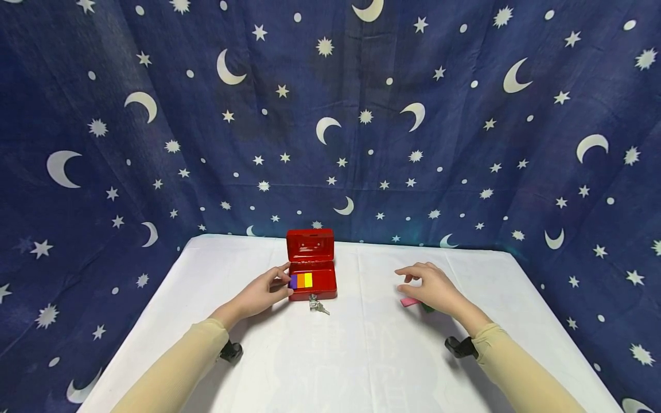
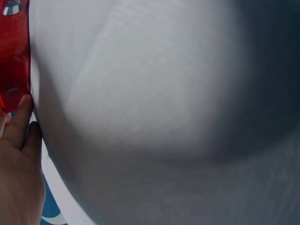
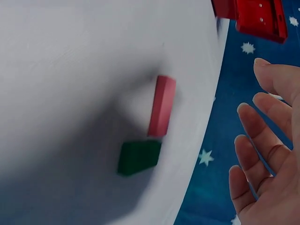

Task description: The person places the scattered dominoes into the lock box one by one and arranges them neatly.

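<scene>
A red metal cash box (image 1: 324,279) stands on the table with its lid (image 1: 310,245) raised. Inside it, purple (image 1: 293,281), orange (image 1: 301,280) and yellow (image 1: 308,280) blocks lie side by side at the left end. My left hand (image 1: 260,291) rests at the box's left side, thumb by the front corner and a finger near the hinge corner. Over the table to the right hovers my right hand (image 1: 436,288), fingers loosely bent and holding nothing. Beneath it lie a pink block (image 3: 162,107) and a green block (image 3: 139,157), close together; the head view partly hides both.
Keys (image 1: 321,308) hang from the lock at the box's front. White cloth covers the table (image 1: 356,355). Behind it hangs a dark blue curtain (image 1: 361,155) with moons and stars. A dark wrist device (image 1: 461,347) sits under the right forearm, another (image 1: 231,351) under the left.
</scene>
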### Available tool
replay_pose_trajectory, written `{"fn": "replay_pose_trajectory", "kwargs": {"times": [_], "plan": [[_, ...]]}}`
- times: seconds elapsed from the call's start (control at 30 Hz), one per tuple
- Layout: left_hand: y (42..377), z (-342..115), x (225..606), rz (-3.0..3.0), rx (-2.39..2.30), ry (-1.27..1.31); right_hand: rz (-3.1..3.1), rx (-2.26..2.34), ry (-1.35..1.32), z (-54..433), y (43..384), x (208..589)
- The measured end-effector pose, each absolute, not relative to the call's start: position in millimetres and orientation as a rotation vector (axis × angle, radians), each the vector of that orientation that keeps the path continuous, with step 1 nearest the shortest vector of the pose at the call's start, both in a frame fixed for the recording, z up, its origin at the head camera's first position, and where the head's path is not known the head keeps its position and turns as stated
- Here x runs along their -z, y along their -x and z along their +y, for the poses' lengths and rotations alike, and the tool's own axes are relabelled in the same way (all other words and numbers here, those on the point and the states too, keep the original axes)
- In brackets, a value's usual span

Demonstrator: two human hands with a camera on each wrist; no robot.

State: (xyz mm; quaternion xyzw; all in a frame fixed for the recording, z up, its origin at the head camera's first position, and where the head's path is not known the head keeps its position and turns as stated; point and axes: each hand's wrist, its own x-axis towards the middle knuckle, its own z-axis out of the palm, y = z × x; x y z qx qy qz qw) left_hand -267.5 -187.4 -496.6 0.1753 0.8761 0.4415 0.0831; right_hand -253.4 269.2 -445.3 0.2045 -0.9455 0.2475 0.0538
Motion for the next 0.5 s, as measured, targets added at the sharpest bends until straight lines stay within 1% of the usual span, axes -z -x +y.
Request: {"fn": "replay_pose_trajectory", "kwargs": {"times": [0.33, 0.5], "plan": [[266.1, -186.9, 494.3, 2.612, -1.315, -0.505, -2.933, -0.800, -0.513, 294.9, 249.3, 452.6], [266.3, -186.7, 493.7, 2.605, -1.320, -0.501, -2.952, -0.810, -0.504, 304.9, 247.5, 459.3]]}}
